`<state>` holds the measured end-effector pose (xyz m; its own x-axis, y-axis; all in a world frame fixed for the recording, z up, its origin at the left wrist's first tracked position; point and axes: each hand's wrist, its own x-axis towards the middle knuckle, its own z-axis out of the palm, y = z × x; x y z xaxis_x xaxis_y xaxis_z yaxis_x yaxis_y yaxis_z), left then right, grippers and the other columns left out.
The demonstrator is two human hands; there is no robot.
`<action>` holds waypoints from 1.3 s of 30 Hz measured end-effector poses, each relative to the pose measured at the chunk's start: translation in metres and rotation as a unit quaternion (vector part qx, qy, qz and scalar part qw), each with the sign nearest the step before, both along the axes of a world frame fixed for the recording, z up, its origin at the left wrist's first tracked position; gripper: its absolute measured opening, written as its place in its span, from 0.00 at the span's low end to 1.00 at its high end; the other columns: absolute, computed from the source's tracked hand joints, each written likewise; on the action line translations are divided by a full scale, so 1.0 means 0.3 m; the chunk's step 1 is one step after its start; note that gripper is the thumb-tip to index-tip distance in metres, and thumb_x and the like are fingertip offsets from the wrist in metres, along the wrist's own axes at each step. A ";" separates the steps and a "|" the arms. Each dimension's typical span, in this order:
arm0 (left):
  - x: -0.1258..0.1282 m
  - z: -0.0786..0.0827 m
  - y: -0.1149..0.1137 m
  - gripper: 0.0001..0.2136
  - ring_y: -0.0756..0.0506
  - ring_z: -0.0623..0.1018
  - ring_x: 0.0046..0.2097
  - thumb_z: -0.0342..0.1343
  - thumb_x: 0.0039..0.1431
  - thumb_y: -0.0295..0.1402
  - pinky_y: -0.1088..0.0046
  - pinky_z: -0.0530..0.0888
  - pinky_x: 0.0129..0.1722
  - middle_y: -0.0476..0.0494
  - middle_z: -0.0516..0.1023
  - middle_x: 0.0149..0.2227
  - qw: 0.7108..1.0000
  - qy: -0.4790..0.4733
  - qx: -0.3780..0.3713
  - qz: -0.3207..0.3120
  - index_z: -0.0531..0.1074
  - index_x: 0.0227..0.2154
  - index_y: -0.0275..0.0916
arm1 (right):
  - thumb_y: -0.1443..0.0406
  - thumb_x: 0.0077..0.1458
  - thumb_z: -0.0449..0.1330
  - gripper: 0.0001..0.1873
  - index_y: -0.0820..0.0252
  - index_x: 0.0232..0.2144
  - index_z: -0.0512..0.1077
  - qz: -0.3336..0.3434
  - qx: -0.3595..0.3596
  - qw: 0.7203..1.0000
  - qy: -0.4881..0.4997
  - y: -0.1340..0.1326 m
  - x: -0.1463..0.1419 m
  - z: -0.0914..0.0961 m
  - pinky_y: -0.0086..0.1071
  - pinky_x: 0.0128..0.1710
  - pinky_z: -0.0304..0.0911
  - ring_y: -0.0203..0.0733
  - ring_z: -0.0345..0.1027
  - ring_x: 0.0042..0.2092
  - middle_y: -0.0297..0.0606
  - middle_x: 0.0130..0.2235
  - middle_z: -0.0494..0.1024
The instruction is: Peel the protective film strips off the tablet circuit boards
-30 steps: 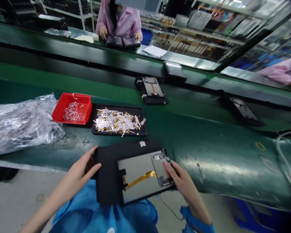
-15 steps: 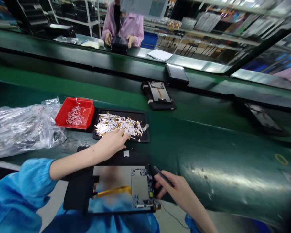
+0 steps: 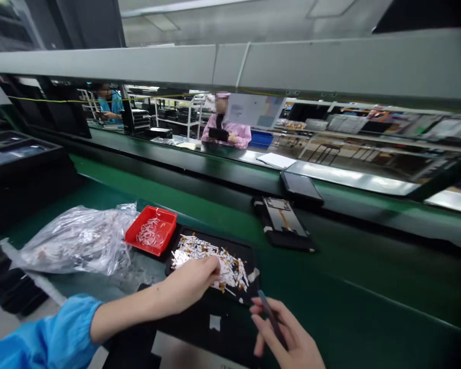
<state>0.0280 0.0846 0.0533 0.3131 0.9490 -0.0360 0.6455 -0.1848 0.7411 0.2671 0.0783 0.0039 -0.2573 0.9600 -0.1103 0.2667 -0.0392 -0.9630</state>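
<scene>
My left hand (image 3: 194, 284) is over a shallow black tray (image 3: 248, 251) heaped with small white and amber flex strips (image 3: 230, 271). Its fingers are pinched together at the edge of the heap, and whatever lies between them is hidden. To the right, my right hand (image 3: 292, 338) grips dark tweezers (image 3: 272, 318) whose tip points up and away from me. Below both hands, the silvery panel of an opened tablet (image 3: 182, 354) shows only in part at the bottom edge. A small white scrap (image 3: 215, 322) lies on the black surface between the tray and the tablet.
Left of the tray stand a red bin (image 3: 169, 228) with thin white curls and a clear plastic bag (image 3: 80, 241). Another opened tablet (image 3: 286, 220) lies on the green belt (image 3: 215, 210), near a dark device (image 3: 301, 187). A person in pink (image 3: 244, 134) works across the line.
The view has tilted up, so the tablet has mostly left the frame. My left hand remains at the strips, its fingers now drawn together. My right hand still holds the tweezers, now nearer the tray.
</scene>
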 end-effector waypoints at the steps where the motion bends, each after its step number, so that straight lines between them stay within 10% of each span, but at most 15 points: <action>1: -0.003 0.011 -0.013 0.04 0.46 0.74 0.32 0.46 0.66 0.27 0.69 0.73 0.35 0.46 0.71 0.31 0.998 -0.053 -0.014 0.005 0.62 0.34 0.38 | 0.44 0.50 0.65 0.28 0.56 0.45 0.72 -0.022 0.004 0.999 0.031 -0.004 -0.039 0.015 0.33 0.32 0.70 0.37 0.71 0.23 0.38 0.36 0.79; 11: 0.024 -0.027 -0.084 0.19 0.53 0.75 0.23 0.62 0.59 0.43 0.81 0.71 0.23 0.53 0.71 0.26 0.879 -0.447 -0.166 -0.022 0.56 0.33 0.40 | 0.50 0.46 0.72 0.21 0.59 0.33 0.77 0.028 -0.097 0.967 0.233 -0.030 -0.210 0.066 0.24 0.17 0.63 0.36 0.69 0.24 0.37 0.29 0.74; 17: 0.025 -0.094 -0.084 0.24 0.52 0.75 0.19 0.67 0.55 0.41 0.84 0.68 0.17 0.51 0.78 0.25 0.816 -0.518 -0.251 -0.062 0.52 0.33 0.42 | 0.50 0.43 0.72 0.19 0.59 0.24 0.79 0.057 -0.066 0.979 0.184 -0.032 -0.180 0.085 0.24 0.18 0.63 0.33 0.66 0.24 0.36 0.30 0.69; 22: 0.006 -0.048 -0.117 0.21 0.51 0.78 0.21 0.68 0.55 0.35 0.83 0.71 0.20 0.49 0.79 0.27 0.785 -0.530 -0.314 -0.071 0.56 0.34 0.40 | 0.52 0.51 0.69 0.17 0.58 0.21 0.77 0.089 0.001 0.989 0.120 -0.030 -0.134 0.102 0.25 0.19 0.64 0.30 0.64 0.20 0.35 0.29 0.70; 25: -0.061 0.021 -0.121 0.16 0.49 0.79 0.24 0.63 0.58 0.39 0.79 0.74 0.23 0.48 0.79 0.28 0.873 -0.418 -0.247 -0.043 0.60 0.36 0.40 | 0.55 0.54 0.66 0.15 0.57 0.22 0.77 0.088 0.069 0.991 0.068 -0.011 -0.083 0.078 0.25 0.21 0.64 0.33 0.66 0.21 0.36 0.29 0.71; 28: -0.195 0.089 -0.095 0.11 0.48 0.80 0.30 0.50 0.65 0.42 0.75 0.77 0.30 0.47 0.80 0.29 0.993 -0.065 0.038 0.090 0.69 0.34 0.40 | 0.56 0.56 0.65 0.13 0.55 0.24 0.77 0.062 0.096 0.993 0.040 0.002 -0.033 0.051 0.26 0.23 0.66 0.34 0.67 0.22 0.37 0.31 0.72; 34: -0.424 0.126 -0.023 0.19 0.36 0.75 0.51 0.43 0.63 0.42 0.50 0.70 0.55 0.38 0.73 0.50 0.935 0.192 0.159 0.253 0.76 0.36 0.34 | 0.61 0.60 0.61 0.11 0.58 0.27 0.77 0.058 0.182 0.981 0.003 -0.029 0.019 0.046 0.27 0.24 0.68 0.34 0.70 0.24 0.41 0.35 0.76; 39: -0.317 0.080 -0.018 0.19 0.38 0.69 0.55 0.46 0.69 0.46 0.56 0.68 0.59 0.46 0.68 0.53 0.901 0.280 0.235 0.233 0.75 0.41 0.35 | 0.68 0.59 0.63 0.03 0.58 0.33 0.78 0.051 0.249 0.966 -0.045 -0.048 0.049 0.026 0.27 0.28 0.70 0.35 0.73 0.28 0.36 0.31 0.78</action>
<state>-0.0670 0.0792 0.0774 -0.0661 0.9246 0.3752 0.9827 -0.0049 0.1851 0.2818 0.0639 0.0118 -0.3650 0.8696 0.3324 0.3277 0.4542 -0.8284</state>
